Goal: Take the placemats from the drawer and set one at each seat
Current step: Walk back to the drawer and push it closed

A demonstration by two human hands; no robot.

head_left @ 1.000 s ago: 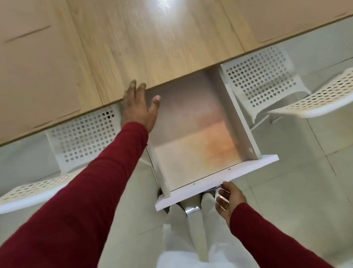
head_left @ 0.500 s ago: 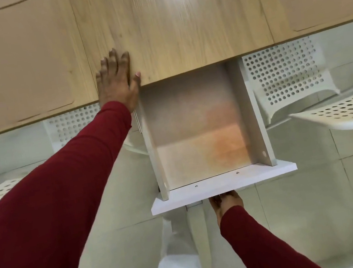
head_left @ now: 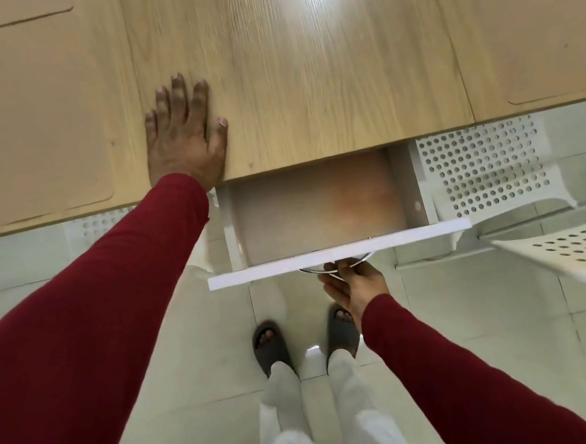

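While the right hand [head_left: 353,281] curls its fingers around the metal handle [head_left: 333,266] under the white drawer [head_left: 339,252] front, the drawer sits much further under the table [head_left: 296,66] than it did a second ago; only a short stretch of its floor shows now, and that stretch is bare. Over the same second the left hand [head_left: 184,135] has slid from the drawer's edge up onto the tabletop, where it lies flat and released, fingers spread, gripping nothing. Its little finger rests right at the border of a tan placemat [head_left: 8,126] lying on the table's left part, and a second placemat [head_left: 553,23] lies on the right part, each roughly above a white perforated chair [head_left: 484,170]. Judging by this, the drawer is being closed after its contents came out, and these two near seats look served. Whether other seats at the far side have their mats cannot be told, as the view cuts off there.
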